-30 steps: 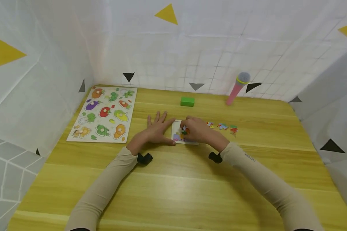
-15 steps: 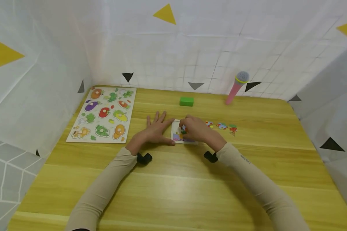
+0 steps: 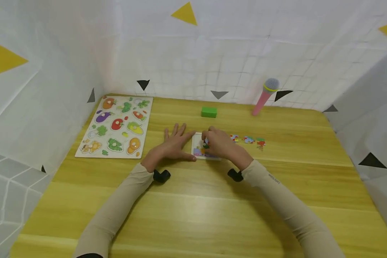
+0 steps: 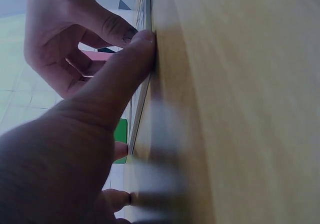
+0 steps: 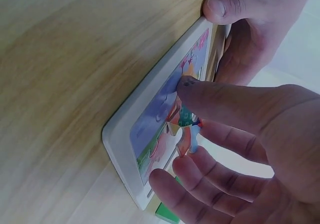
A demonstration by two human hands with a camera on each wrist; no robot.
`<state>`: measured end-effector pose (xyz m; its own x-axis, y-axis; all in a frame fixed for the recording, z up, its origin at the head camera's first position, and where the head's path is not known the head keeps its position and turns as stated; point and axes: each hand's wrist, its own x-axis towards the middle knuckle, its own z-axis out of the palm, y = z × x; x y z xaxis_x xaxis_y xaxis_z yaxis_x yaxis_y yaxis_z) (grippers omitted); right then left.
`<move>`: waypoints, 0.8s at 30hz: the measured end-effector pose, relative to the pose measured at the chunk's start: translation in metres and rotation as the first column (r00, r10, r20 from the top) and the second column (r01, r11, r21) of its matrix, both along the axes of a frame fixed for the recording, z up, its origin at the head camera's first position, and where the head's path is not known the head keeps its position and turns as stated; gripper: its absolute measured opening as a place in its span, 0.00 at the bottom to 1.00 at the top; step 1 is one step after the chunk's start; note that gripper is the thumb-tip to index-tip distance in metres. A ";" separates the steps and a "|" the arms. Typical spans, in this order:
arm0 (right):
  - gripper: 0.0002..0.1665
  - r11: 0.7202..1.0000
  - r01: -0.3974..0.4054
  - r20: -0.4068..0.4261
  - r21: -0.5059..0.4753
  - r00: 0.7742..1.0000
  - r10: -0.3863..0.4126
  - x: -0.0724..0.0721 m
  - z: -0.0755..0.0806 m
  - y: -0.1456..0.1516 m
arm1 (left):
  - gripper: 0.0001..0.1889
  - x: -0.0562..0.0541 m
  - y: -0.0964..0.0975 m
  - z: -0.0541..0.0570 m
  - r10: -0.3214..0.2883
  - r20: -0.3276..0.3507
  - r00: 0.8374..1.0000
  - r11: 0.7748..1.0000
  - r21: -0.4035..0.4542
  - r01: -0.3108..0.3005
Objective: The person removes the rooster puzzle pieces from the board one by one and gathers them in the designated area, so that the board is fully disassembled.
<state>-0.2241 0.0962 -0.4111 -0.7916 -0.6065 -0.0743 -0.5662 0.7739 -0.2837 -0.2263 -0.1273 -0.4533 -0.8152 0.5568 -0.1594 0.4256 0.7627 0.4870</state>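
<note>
A small white-rimmed jigsaw tray (image 3: pixel 197 138) lies flat on the wooden table, with a colourful picture filled in along its near part. My left hand (image 3: pixel 173 146) rests spread at the tray's left side, the thumb (image 4: pixel 127 59) and forefinger against its edge. Over the tray is my right hand (image 3: pixel 220 143), pinching a colourful jigsaw piece (image 5: pixel 186 140) between thumb and fingers. The piece stands tilted close over the picture, partly hidden by the fingers. To the right of this hand, several loose jigsaw pieces (image 3: pixel 248 140) lie in a row.
A vegetable knob-puzzle board (image 3: pixel 124 135) lies at the left of the table. Behind the tray sits a green block (image 3: pixel 209 112). A pink toy microphone (image 3: pixel 263 99) stands out at the back right, near the white sheet wall (image 3: pixel 167 53).
My right wrist has shifted slightly left, while its fingers stay over the tray with the jigsaw piece. My left hand has kept its place.
</note>
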 end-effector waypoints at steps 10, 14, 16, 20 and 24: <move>0.21 0.999 -0.037 -0.036 0.032 0.999 0.038 0.002 -0.001 0.000 | 0.57 0.001 0.002 0.004 -0.007 0.000 1.000 1.000 -0.015 0.007; 0.20 0.999 -0.052 -0.046 0.014 0.998 0.053 0.004 0.000 -0.002 | 0.57 0.000 0.001 0.003 -0.008 -0.005 1.000 1.000 -0.018 0.007; 0.20 0.999 -0.053 -0.054 0.001 0.997 0.053 0.004 0.000 -0.002 | 0.56 -0.001 0.000 0.003 -0.005 -0.006 1.000 1.000 -0.019 0.005; 0.21 0.999 -0.031 -0.053 -0.006 0.998 0.031 0.006 0.000 -0.002 | 0.56 0.000 0.001 0.002 -0.005 -0.007 1.000 1.000 -0.015 0.004; 0.21 1.000 -0.025 -0.056 -0.005 0.998 0.025 0.007 -0.001 -0.001 | 0.56 0.000 0.001 0.003 -0.008 -0.001 1.000 1.000 -0.011 0.008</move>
